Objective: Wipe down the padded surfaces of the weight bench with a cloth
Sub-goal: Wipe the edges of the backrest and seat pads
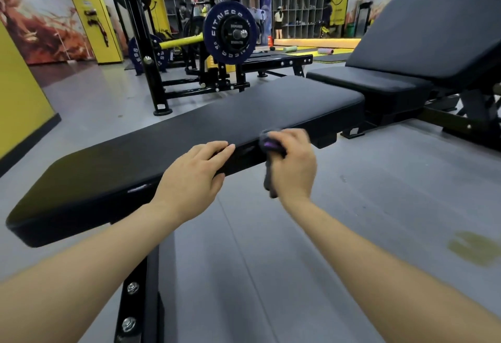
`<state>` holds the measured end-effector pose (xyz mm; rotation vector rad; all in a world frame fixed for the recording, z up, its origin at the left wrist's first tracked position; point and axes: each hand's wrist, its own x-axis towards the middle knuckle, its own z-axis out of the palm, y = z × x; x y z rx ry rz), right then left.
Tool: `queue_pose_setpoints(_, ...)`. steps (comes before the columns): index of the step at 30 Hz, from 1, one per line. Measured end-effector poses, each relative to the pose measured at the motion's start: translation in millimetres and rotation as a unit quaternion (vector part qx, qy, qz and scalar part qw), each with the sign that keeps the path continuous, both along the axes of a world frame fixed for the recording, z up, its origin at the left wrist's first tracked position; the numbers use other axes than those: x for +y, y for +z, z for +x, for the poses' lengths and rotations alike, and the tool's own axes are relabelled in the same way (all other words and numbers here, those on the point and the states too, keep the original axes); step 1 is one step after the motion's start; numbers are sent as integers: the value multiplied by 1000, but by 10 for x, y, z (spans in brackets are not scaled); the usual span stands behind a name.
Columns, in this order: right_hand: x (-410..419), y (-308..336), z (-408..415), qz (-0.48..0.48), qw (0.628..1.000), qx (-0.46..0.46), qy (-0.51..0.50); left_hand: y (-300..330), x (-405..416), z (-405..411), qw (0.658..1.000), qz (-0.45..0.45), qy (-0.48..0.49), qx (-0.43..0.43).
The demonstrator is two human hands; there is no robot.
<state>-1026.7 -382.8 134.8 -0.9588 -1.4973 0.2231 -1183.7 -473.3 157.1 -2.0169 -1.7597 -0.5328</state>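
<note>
A long flat black padded bench [168, 142] runs from lower left to upper right across the view. My left hand [193, 172] rests on its near edge with straight fingers lying on the pad's top. Just to the right, my right hand [294, 162] grips a dark grey and purple cloth [268, 143] and holds it against the bench's near side edge. A tail of the cloth hangs below my palm. The hand and cloth look slightly blurred.
An adjustable bench with a seat pad [368, 82] and a raised backrest [433, 31] stands at the right. A rack with a blue weight plate [230, 32] and yellow bar stands behind. Grey floor [352, 220] surrounds the bench; its steel leg [141, 288] is below me.
</note>
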Motion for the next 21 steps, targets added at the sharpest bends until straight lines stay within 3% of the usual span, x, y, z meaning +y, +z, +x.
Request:
queue_pose_setpoints(6,95,125,-20,-89,986,95,-100,-112,-166,-197,999,33,13,17)
queue_pose_setpoints(11,-473,-65,-616,15,998,-53,-5,-188,-193,-189,998,54,18,-9)
queue_pose_setpoints(14,-411,-38,-534,25,996,-79,24,-225,-215,-175,998,58,24,-30)
queue_pose_setpoints(16,-239,21,-295,6,998,-52,20,-267,-256,-203,997,62,29,-32)
queue_pose_setpoints(21,150,65,233,-120,981,100,-119,-330,-314,-241,996,68,28,-47)
